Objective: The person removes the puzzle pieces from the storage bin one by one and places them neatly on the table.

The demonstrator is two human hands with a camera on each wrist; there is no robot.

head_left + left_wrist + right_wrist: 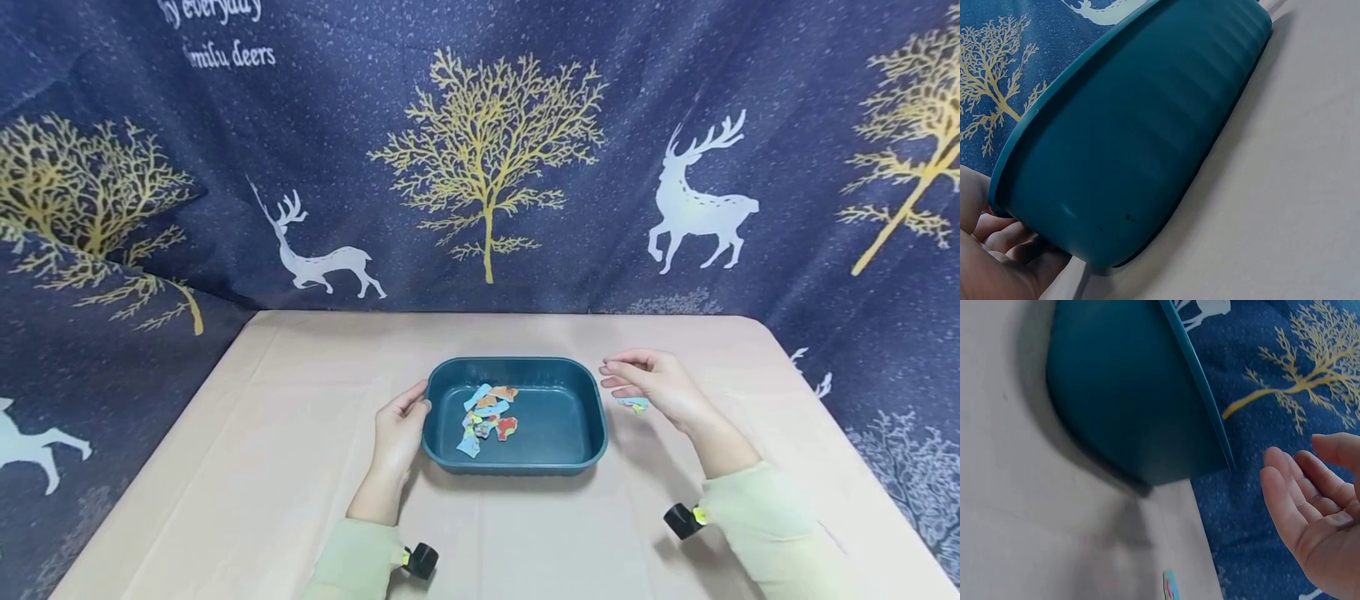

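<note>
A dark teal rectangular basin (558, 425) sits on the table, with several colourful jigsaw puzzle pieces (491, 408) in its left half. My left hand (397, 433) grips the basin's left end, thumb at the rim and fingers curled beneath it, as the left wrist view shows. Off the basin's right end, my right hand (660, 387) hovers with loosely bent fingers (1285, 497) and holds nothing. Below it on the table lies a light blue and yellow-green piece (635, 404), partly covered by the hand; a thin sliver of it shows in the right wrist view.
A beige-covered table (300, 417) spreads around the basin. Behind and beside it hangs a dark blue cloth (465, 167) printed with golden trees and white deer. A small black device (682, 521) is strapped at each wrist, low over the table.
</note>
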